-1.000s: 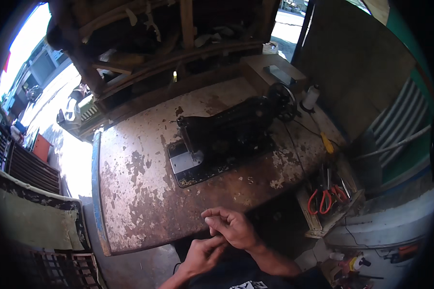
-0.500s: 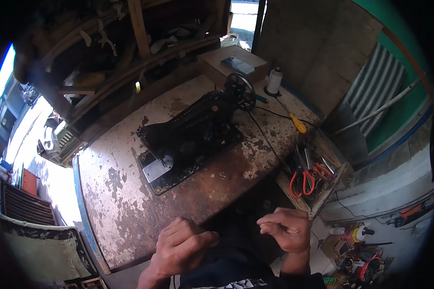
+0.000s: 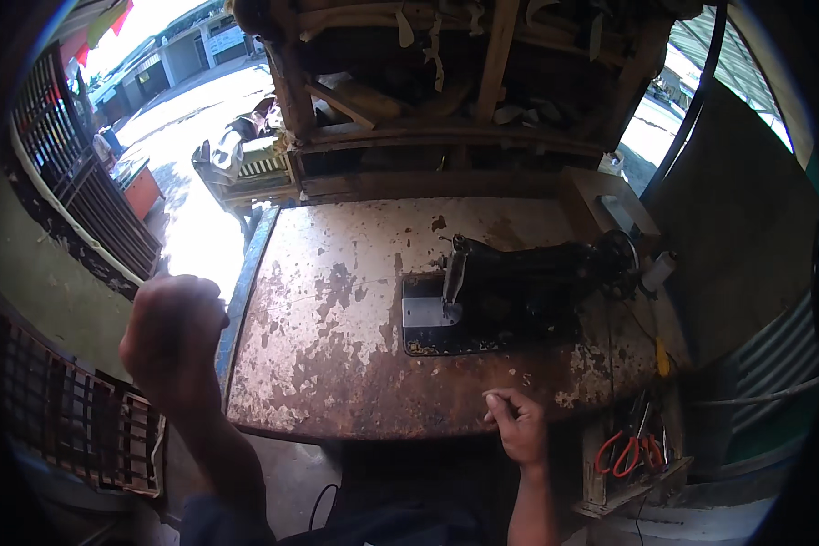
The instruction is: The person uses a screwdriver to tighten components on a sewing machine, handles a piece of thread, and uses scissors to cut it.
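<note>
My left hand [image 3: 173,337] is raised past the left edge of the worn table, its fingers curled closed with the back of the hand toward me. Whatever it may hold is hidden. At the table's front edge my right hand [image 3: 521,426] is closed in a pinch, thumb against the bent fingers; anything between them is too small to make out. Beyond it a black sewing machine [image 3: 537,273] stands on the tabletop [image 3: 318,337], its pale metal plate [image 3: 428,312] toward the left and its handwheel [image 3: 621,264] at the right end.
A wooden drawer [image 3: 596,487] at the front right holds red-handled pliers [image 3: 617,455] and other tools. A yellow-handled tool [image 3: 662,358], a white thread cone [image 3: 658,271] and a wooden box [image 3: 601,200] are along the right side. Wooden shelving [image 3: 464,136] rises behind.
My view has turned left. My left hand has swung from in front of the table out and up past its left edge. My right hand stays near the front edge, pinched.
</note>
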Motion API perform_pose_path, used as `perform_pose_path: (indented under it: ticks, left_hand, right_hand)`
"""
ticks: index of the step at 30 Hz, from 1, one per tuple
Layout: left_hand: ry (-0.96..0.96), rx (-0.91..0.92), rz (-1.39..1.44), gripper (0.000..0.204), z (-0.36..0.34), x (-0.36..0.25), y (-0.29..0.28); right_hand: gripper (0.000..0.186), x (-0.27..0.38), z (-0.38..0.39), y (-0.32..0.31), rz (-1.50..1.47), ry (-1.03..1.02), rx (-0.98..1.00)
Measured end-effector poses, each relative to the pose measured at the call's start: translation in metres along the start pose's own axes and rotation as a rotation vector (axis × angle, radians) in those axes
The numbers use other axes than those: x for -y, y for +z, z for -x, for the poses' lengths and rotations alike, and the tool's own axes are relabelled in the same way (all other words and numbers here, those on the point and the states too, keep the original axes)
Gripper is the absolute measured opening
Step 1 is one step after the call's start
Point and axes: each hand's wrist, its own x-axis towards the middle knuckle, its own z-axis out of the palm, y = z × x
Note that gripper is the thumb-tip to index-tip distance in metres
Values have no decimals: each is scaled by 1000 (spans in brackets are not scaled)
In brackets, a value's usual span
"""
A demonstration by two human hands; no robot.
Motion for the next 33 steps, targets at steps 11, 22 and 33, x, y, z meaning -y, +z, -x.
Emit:
perform_pose_path:
  ticks: [11, 22, 33]
  left_hand:
    - [-100, 645, -36, 16, -10, 153, 166]
    - [-274, 724, 21, 20, -1, 179, 193]
    - [-276, 695, 47, 20, 9, 195, 200]
  right_hand:
    - [11, -30, -18, 56, 639, -312, -224]
    - [8, -37, -20, 60, 636, -320, -261]
    - [9, -39, -19, 59, 621, -291, -243]
